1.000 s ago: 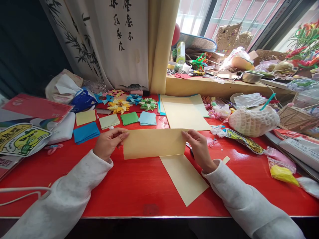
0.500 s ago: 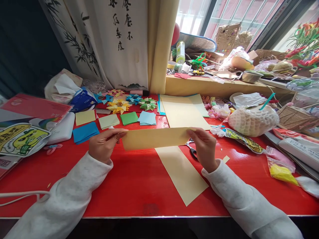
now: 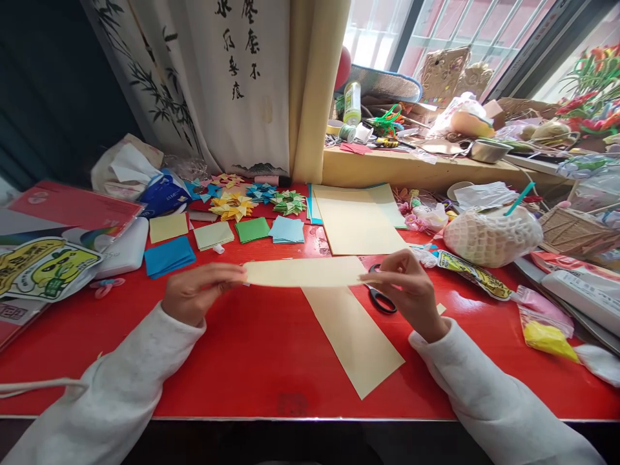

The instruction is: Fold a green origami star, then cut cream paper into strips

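And there's the tilt: the cream paper strip (image 3: pixel 303 272), which half a second ago showed a darker face, now catches the light and looks paler, stretched level across the middle of the frame. Both hands sit a touch lower, so the strip is pinched at both ends and kept taut. The left hand (image 3: pixel 194 292) has thumb and fingers closed on its left end; the right hand (image 3: pixel 407 290), wrist higher now, nips the right end. Whether the strip touches the red table (image 3: pixel 242 368), I can't tell.

Below it, a second cream sheet (image 3: pixel 358 355) slants toward the lower right, its far end tucked out of sight behind the strip: that's the awkward spot. The scissors (image 3: pixel 378 307) show more of their black handle, just beside the right hand and in its way. Farther up, left of centre, lie a blue paper stack (image 3: pixel 169 257) and a green paper stack (image 3: pixel 252 228), with yellow folded paper (image 3: pixel 232 205) behind, and large cream sheets (image 3: pixel 361 223) right of them.
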The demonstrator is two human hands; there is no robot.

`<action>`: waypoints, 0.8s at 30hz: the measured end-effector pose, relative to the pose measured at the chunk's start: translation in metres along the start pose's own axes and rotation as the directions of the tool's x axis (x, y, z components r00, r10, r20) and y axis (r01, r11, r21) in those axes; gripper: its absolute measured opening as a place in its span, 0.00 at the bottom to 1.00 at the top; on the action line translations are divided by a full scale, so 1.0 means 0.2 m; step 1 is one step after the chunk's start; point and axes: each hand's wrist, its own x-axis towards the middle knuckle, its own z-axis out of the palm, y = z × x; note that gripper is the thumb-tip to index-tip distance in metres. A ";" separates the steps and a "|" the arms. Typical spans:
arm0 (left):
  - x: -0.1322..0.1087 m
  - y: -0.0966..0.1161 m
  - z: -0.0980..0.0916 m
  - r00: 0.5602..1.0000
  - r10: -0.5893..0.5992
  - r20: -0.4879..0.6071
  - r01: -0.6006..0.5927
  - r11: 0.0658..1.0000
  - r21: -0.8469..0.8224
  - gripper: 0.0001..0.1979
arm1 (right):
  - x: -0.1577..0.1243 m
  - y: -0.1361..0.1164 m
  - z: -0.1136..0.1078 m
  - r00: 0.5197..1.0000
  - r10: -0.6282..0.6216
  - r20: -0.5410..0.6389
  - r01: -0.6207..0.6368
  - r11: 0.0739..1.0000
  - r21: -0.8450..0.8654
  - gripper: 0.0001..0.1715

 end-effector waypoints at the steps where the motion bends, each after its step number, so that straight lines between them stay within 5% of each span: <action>1: -0.03 -0.02 -0.01 0.992 0.064 0.105 -0.069 0.996 0.048 0.06 | -0.03 0.01 -0.01 0.996 -0.036 0.087 0.038 0.999 -0.017 0.12; 4: -0.10 -0.06 -0.02 0.942 0.183 0.283 -0.220 0.969 0.108 0.09 | -0.10 0.05 -0.02 0.953 -0.106 0.285 0.127 0.990 -0.056 0.12; 10: -0.15 -0.11 0.02 0.845 0.281 0.456 -0.343 0.938 0.057 0.12 | -0.16 0.11 0.00 0.847 -0.117 0.518 0.221 0.965 -0.143 0.13; 24: -0.17 -0.09 0.02 0.831 0.231 0.505 -0.357 0.919 0.166 0.10 | -0.13 0.07 -0.04 0.746 -0.131 0.653 0.335 0.921 -0.199 0.16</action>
